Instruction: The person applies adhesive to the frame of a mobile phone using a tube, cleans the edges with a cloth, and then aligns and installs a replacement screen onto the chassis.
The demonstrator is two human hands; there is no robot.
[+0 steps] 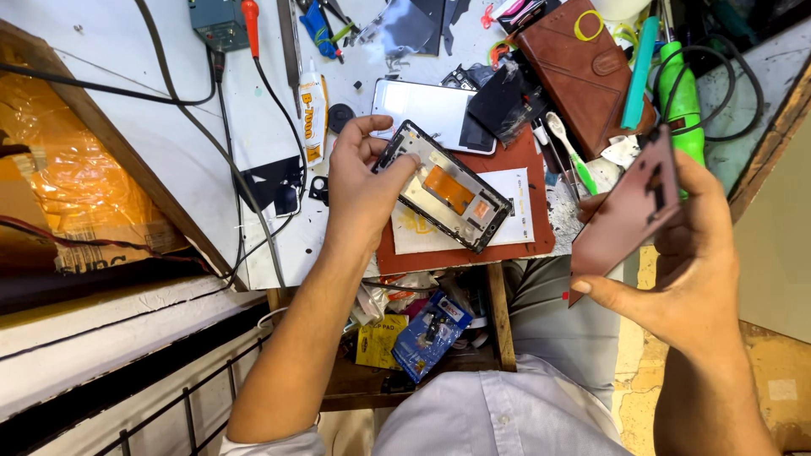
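Note:
My left hand (pixel 359 181) grips one end of an opened phone body (pixel 448 190), a black frame with an orange flex strip and metal plates showing, held tilted just above a red work mat (pixel 507 156). My right hand (pixel 684 245) holds a pinkish-brown phone back cover (pixel 629 211) by its edges, lifted off to the right of the bench over my lap. The two hands are apart, with the mat's right end between them.
A white phone back (pixel 422 105) lies behind the mat. A brown wallet case (pixel 579 63), green tool (pixel 680 97), tweezers, a glue tube (pixel 312 105) and cables crowd the white bench. An open drawer of parts packets (pixel 422 333) sits under the bench edge.

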